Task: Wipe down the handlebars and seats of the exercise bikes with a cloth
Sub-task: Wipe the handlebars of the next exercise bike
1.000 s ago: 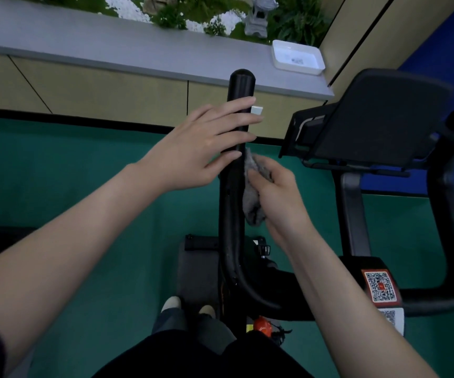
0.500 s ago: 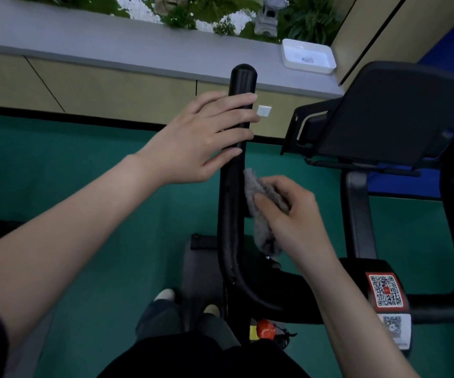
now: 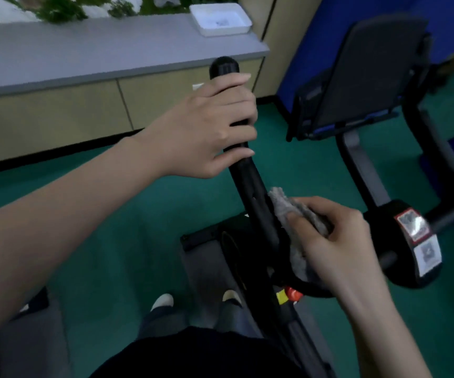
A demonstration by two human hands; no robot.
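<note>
A black handlebar (image 3: 249, 184) of the exercise bike rises from the lower middle to a rounded end near the top. My left hand (image 3: 209, 126) grips its upper part, fingers curled over the bar. Lower down, my right hand (image 3: 337, 241) holds a grey cloth (image 3: 288, 211) pressed against the right side of the bar. The bike's black console screen (image 3: 370, 75) stands to the right on a grey post. The right handlebar (image 3: 444, 165) curves along the right edge.
A grey counter (image 3: 84, 55) with beige cabinets runs along the back, with a white tray (image 3: 220, 19) on it. A blue wall panel (image 3: 310, 50) stands behind the console. QR stickers (image 3: 419, 241) sit on the bike's hub. My feet (image 3: 193, 301) stand on green floor.
My right hand slid the cloth down the handlebar toward its lower bend. My left hand's fingers curled from lying across the bar to gripping it. The view swung left and tilted.
</note>
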